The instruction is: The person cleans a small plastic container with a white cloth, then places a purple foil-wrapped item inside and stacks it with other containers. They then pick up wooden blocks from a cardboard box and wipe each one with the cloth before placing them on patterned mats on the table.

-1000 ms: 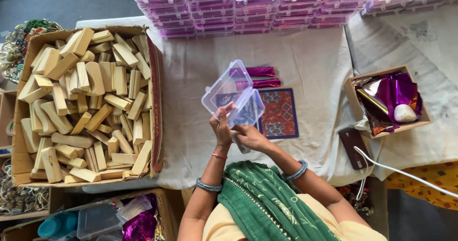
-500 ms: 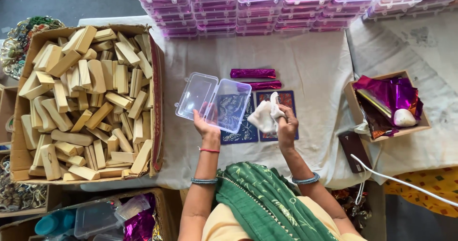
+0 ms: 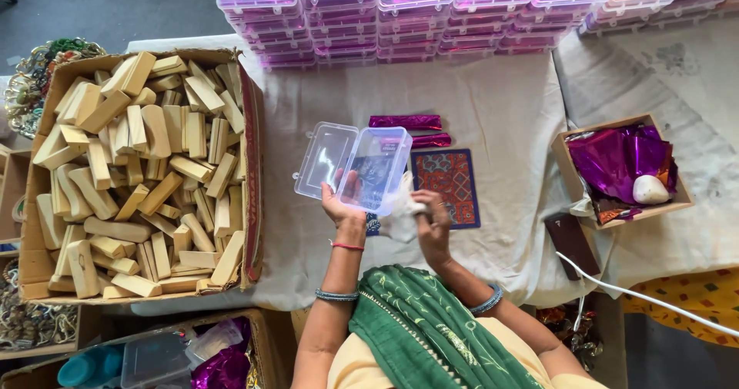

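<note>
Left hand (image 3: 346, 204) grips an open clear hinged box (image 3: 356, 166), fingers curled under it; right hand (image 3: 433, 221), at its 4 o'clock, pinches a white cloth (image 3: 399, 213) (crumpled).

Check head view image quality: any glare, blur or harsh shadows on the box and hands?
Head view: soft, even light, no harsh shadows on the white cloth. Clear plastic box in the left hand is sharp, with faint sheen, no blown glare. Right hand with the white rag is slightly soft. Purple foil shows bright reflections. Edges look mildly wide-angle.
</note>
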